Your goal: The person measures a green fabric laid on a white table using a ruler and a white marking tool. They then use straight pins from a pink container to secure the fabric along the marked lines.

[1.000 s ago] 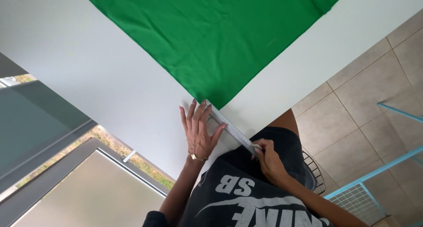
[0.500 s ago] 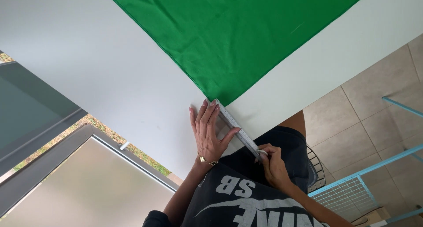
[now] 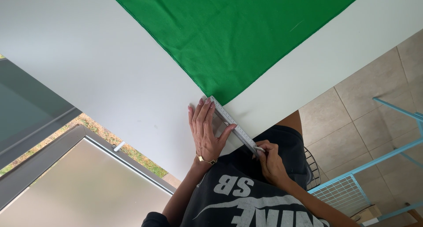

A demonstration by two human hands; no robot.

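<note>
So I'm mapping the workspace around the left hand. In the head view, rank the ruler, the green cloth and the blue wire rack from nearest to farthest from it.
1. Ruler: under the left hand, along its right side.
2. Green cloth: its corner lies just beyond the fingertips, farther up the white table.
3. Blue wire rack: on the floor, far right.

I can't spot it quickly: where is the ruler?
The ruler lies on the white table, at the green cloth's corner, under the left hand.
</note>
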